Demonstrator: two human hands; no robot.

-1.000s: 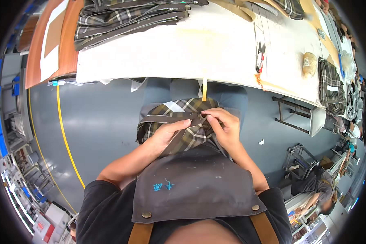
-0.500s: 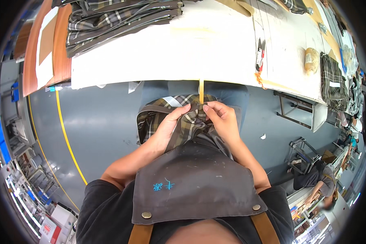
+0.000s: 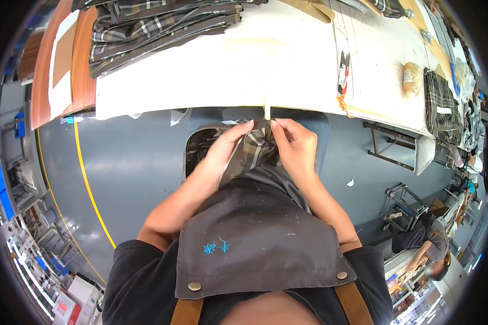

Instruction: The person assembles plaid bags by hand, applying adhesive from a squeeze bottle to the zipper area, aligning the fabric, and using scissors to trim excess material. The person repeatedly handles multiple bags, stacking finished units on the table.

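Observation:
A brown and grey plaid garment piece (image 3: 255,149) is bunched up just below the edge of the white worktable (image 3: 228,70). My left hand (image 3: 228,146) pinches its left side with fingertips pointing up. My right hand (image 3: 295,146) grips its right side, fingers curled over the top fold. Both hands sit close together under a pale wooden stick (image 3: 266,111) that pokes out from the table edge. My brown apron (image 3: 255,238) hangs below the cloth.
A stack of plaid garments (image 3: 157,27) lies at the table's far left. Scissors (image 3: 342,67) and a tan roll (image 3: 412,78) lie to the right. Folded plaid pieces (image 3: 442,105) sit farther right. A yellow floor line (image 3: 89,184) curves at left. Another person (image 3: 428,252) crouches lower right.
Both hands have lifted the plaid piece up toward the table edge and drawn closer together, gathering the cloth into a tighter bunch.

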